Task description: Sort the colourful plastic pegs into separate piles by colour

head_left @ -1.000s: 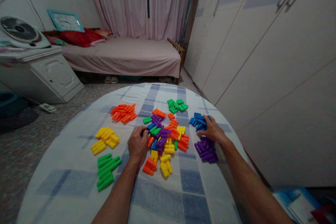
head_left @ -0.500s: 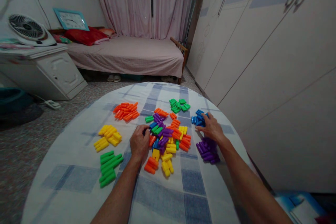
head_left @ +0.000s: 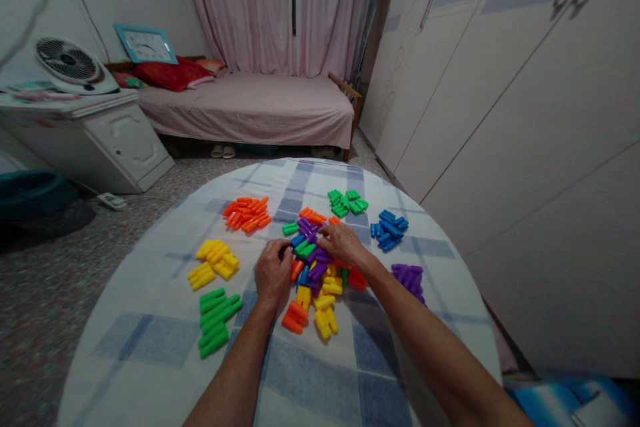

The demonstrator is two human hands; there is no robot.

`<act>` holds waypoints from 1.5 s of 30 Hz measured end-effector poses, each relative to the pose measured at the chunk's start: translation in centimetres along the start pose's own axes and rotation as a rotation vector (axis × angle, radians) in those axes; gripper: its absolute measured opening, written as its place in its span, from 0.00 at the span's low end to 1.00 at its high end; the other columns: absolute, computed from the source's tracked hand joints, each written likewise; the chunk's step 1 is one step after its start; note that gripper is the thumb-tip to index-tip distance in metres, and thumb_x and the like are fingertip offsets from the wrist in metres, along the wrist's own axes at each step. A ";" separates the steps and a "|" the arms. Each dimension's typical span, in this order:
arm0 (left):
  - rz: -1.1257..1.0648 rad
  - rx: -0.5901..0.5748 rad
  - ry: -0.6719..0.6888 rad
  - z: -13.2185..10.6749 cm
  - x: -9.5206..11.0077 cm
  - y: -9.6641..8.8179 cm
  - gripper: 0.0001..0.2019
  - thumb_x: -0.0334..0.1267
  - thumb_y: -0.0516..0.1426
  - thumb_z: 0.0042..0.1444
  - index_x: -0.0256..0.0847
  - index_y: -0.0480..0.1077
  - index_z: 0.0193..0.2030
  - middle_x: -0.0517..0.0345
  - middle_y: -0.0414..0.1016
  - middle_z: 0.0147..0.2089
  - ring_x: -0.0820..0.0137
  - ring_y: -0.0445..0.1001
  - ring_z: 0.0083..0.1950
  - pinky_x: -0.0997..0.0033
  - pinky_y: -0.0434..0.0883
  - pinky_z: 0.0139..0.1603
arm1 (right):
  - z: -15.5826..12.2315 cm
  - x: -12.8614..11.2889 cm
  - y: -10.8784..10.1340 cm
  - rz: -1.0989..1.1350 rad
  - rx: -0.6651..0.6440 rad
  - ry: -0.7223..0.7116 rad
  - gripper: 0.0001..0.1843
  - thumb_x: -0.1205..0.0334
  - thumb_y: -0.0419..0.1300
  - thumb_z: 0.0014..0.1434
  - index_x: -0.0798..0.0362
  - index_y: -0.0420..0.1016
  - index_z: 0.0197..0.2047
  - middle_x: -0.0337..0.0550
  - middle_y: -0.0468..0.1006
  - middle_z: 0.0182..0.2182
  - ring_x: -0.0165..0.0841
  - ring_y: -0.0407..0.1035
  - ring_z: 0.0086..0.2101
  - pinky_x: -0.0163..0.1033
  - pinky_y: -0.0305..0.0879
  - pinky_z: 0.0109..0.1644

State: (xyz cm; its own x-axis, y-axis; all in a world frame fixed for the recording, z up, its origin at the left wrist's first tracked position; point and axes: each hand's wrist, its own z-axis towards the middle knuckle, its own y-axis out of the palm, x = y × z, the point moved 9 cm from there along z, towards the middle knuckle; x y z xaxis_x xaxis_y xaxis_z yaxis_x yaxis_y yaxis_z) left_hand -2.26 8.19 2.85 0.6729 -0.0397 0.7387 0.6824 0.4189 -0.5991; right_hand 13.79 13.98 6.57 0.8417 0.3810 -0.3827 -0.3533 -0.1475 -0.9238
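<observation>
Plastic building pieces in mixed colours lie heaped in the middle of a round table. My left hand [head_left: 273, 272] rests at the heap's left side, fingers curled, with thumb and forefinger close together by the blue and orange pieces; whatever they hold is hidden. Over the heap's upper right reaches my right hand [head_left: 344, 244], fingers apart and tips beside the purple pieces [head_left: 309, 229]. It covers part of the orange pieces below. Green pieces [head_left: 305, 250] lie on top between both hands. Yellow pieces [head_left: 326, 321] and an orange cluster [head_left: 295, 317] lie at the near edge.
Sorted piles surround the heap: orange [head_left: 247, 215], yellow [head_left: 215, 263], long green [head_left: 218, 321], small green [head_left: 348, 202], blue [head_left: 389, 231] and purple [head_left: 408, 281], partly behind my right forearm. A checked cloth [head_left: 310, 373] covers the table. A bed [head_left: 250, 107] and wardrobe [head_left: 540, 213] stand beyond.
My right hand has left the blue pile and moved left to the central heap; the blue pile is now uncovered. My left hand stays beside the heap. The view has shifted slightly.
</observation>
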 end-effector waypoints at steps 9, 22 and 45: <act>-0.007 0.002 0.016 0.1 0.3 0.2 0.09 0.37 0.51 0.55 0.44 0.71 0.39 0.58 0.74 0.41 0.68 0.72 0.44 0.69 0.68 0.46 | 1.8 0.5 1.9 0.034 -0.050 0.097 0.15 0.55 0.60 0.51 0.49 0.75 0.42 0.44 0.78 0.38 0.40 0.70 0.40 0.42 0.61 0.42; -0.072 0.050 0.150 0.1 1.6 -0.2 0.13 0.45 0.56 0.54 0.44 0.72 0.45 0.54 0.73 0.46 0.65 0.70 0.50 0.64 0.66 0.54 | 0.0 0.9 -1.1 0.389 0.125 0.039 0.09 0.57 0.56 0.55 0.54 0.71 0.34 0.38 0.75 0.30 0.30 0.68 0.32 0.34 0.61 0.36; -0.141 0.022 0.044 0.4 -0.3 0.2 0.12 0.41 0.50 0.56 0.41 0.72 0.39 0.55 0.74 0.41 0.66 0.71 0.45 0.65 0.67 0.50 | -17.4 14.5 -5.3 0.111 0.448 0.212 0.14 0.52 0.56 0.54 0.52 0.74 0.39 0.50 0.74 0.46 0.43 0.64 0.51 0.52 0.58 0.57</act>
State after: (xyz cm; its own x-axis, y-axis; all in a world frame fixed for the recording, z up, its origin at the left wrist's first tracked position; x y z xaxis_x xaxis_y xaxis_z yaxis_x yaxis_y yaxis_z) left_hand -2.42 8.69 2.67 0.5828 -0.1387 0.8007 0.7649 0.4263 -0.4830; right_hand 34.96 4.41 5.72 0.8371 0.1847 -0.5150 -0.5467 0.2469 -0.8001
